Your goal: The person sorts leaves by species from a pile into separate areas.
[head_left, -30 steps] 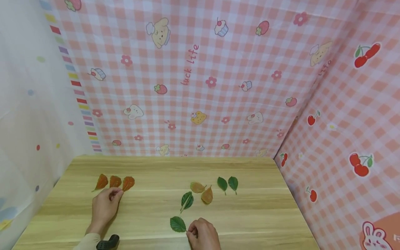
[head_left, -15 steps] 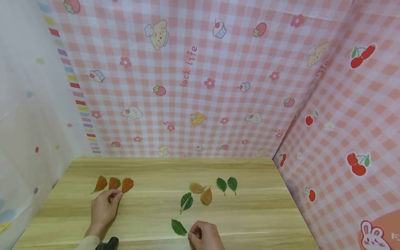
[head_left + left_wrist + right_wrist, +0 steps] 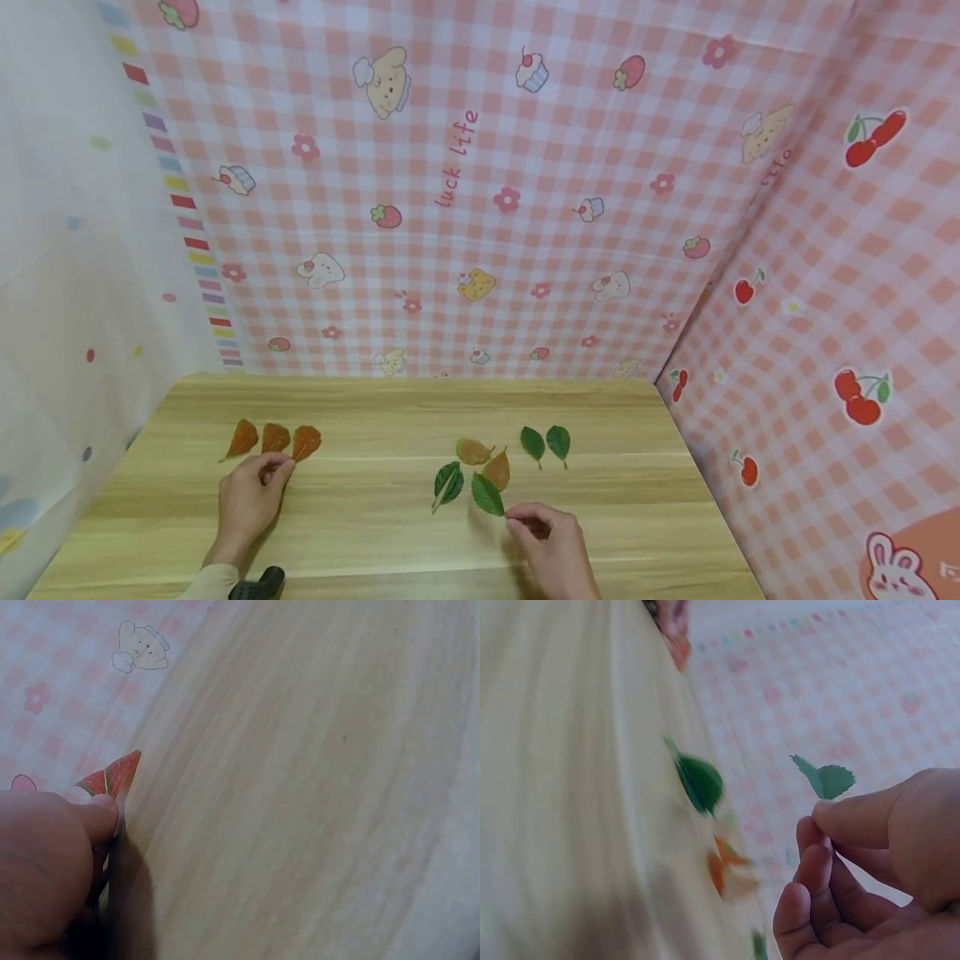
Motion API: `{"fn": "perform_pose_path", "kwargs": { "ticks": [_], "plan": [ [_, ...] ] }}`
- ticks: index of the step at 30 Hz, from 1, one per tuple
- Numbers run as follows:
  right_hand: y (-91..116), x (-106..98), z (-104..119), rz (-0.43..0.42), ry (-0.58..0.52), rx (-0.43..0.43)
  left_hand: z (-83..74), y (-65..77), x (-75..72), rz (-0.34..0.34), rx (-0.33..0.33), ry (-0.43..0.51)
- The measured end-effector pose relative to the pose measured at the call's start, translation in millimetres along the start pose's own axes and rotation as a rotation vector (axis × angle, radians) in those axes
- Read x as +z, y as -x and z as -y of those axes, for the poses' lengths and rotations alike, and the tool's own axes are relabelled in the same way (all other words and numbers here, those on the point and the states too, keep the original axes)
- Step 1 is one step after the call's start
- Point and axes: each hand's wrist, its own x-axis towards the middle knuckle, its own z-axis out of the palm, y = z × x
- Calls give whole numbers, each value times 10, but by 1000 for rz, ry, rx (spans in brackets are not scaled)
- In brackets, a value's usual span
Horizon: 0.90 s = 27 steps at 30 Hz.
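Note:
My right hand (image 3: 553, 546) pinches a green leaf (image 3: 487, 495) by its stem, off the table; the leaf partly covers an orange-yellow leaf (image 3: 497, 468) in the head view. In the right wrist view the same green leaf (image 3: 835, 781) stands above the thumb tip. My left hand (image 3: 251, 500) rests at the table's left side, thumb and index finger pinching the stem end of a red-orange leaf (image 3: 307, 442), the rightmost in a row. In the left wrist view that red leaf (image 3: 116, 776) sticks out past the thumb.
Two more red-orange leaves (image 3: 275, 437) lie left of it. Another green leaf (image 3: 448, 483) with a pale midrib and a yellowish leaf (image 3: 473, 451) lie mid-table. Two green leaves (image 3: 558, 443) lie farther right. Checkered cloth (image 3: 480, 242) hangs behind the wooden table (image 3: 360, 533).
My right hand has lifted the green leaf from the near part of the table and carried it right and away from me, over the orange-yellow leaf. The left hand stays in place.

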Motion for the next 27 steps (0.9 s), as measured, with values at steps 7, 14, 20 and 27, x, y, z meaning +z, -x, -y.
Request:
{"fn": "perform_pose_path", "kwargs": {
  "ticks": [7, 14, 20, 27],
  "plan": [
    [-116, -401, -81, -199, 61, 30, 8, 0, -3, 7, -11, -6],
    [-342, -753, -226, -376, 154, 30, 13, 16, 2, -8, -12, 2],
    [-515, -941, -360, -447, 262, 48, 16, 18, 4, -16, -5, 5],
    [-707, -1016, -525, -438, 356, 30, 20, 13, -3, -10, -10, 10]
  ]
}}
